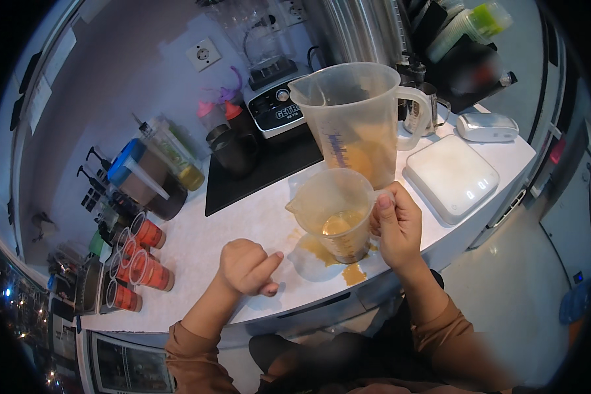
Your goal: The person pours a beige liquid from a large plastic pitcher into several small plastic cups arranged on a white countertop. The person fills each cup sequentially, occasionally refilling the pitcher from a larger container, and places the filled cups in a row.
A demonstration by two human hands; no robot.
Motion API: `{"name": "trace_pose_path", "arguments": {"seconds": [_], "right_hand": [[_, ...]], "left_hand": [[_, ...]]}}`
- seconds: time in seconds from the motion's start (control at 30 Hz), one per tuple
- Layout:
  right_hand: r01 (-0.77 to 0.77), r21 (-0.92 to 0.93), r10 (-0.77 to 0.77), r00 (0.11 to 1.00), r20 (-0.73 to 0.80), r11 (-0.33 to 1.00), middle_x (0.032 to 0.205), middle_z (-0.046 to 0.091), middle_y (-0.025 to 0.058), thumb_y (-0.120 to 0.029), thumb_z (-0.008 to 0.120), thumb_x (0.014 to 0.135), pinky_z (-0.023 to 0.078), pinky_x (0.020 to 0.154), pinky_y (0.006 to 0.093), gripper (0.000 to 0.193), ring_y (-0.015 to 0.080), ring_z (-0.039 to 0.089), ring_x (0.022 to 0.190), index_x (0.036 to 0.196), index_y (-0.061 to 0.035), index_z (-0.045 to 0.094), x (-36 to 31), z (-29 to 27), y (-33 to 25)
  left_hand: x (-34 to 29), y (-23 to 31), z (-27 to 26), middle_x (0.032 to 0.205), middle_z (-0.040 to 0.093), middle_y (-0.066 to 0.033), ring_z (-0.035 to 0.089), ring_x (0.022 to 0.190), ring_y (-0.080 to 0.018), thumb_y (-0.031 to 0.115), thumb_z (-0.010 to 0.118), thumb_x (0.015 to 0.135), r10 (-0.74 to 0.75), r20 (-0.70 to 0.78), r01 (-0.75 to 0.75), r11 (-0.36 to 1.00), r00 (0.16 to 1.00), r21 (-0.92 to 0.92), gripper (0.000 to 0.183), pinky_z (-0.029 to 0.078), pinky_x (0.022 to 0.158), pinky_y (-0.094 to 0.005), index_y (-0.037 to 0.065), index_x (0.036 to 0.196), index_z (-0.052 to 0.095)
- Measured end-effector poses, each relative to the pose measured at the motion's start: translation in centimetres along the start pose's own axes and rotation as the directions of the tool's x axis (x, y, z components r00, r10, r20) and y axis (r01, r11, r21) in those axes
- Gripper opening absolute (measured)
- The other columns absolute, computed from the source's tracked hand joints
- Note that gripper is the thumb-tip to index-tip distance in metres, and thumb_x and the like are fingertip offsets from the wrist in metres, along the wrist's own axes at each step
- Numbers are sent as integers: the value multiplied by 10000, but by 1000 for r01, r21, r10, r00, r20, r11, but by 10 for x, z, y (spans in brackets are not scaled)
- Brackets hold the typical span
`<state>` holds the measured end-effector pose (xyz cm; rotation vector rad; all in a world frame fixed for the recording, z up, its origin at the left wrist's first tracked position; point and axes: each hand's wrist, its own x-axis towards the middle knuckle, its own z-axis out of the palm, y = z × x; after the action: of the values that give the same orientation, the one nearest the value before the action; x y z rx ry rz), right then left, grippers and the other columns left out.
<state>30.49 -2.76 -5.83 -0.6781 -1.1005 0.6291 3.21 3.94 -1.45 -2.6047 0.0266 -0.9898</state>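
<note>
We see a cloudy plastic measuring cup [328,197] and jug [354,118], both translucent; a smooth, pale countertop [190,262]; a glossy scale [450,176]; a shiny metal cylinder [354,33]; matt cloth sleeves [197,358].

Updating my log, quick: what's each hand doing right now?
Left hand: loosely closed, fingers curled, no object visible in it.
Right hand: closed, holding the small measuring jug.
</note>
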Motion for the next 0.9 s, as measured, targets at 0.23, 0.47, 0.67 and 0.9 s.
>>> {"name": "trace_pose_path", "arguments": {"seconds": [0.23,0.47,0.67,0.9], "right_hand": [[-76,141,81,996,-33,987,731,509,-39,-236,544,996,330,552,174,209,9,423,621,980,-28,536,-5,-1,-8],[-100,132,107,993,-43,986,800,531,-31,-209,540,994,347,584,170,188,9,436,661,1015,-23,536,-9,5,-5],[-111,74,112,993,-21,991,900,567,10,-201,564,985,439,743,210,205,55,511,840,1055,-9,549,-4,5,-13],[257,-356,-310,945,-102,899,1109,471,135,-222,698,881,449,691,220,365,154,497,930,1138,-7,555,-3,-9,-19]], "left_hand": [[-33,60,-25,528,363,8,357,391,-170,473,519,881,-200,-53,202,865,978,460,431,278,404,-288,70,929,665],[-126,115,-58,1181,483,-194,428,1114,-372,433,493,851,-665,-232,570,349,710,744,524,353,924,-507,22,1171,556],[-113,110,-59,1323,416,-234,316,1274,-422,482,457,883,-768,-312,738,289,559,610,599,252,1038,-564,-5,1227,512],[-64,106,-31,1338,438,-204,316,1301,-417,455,450,881,-797,-193,615,262,573,744,533,216,1048,-554,42,1201,554]]}}
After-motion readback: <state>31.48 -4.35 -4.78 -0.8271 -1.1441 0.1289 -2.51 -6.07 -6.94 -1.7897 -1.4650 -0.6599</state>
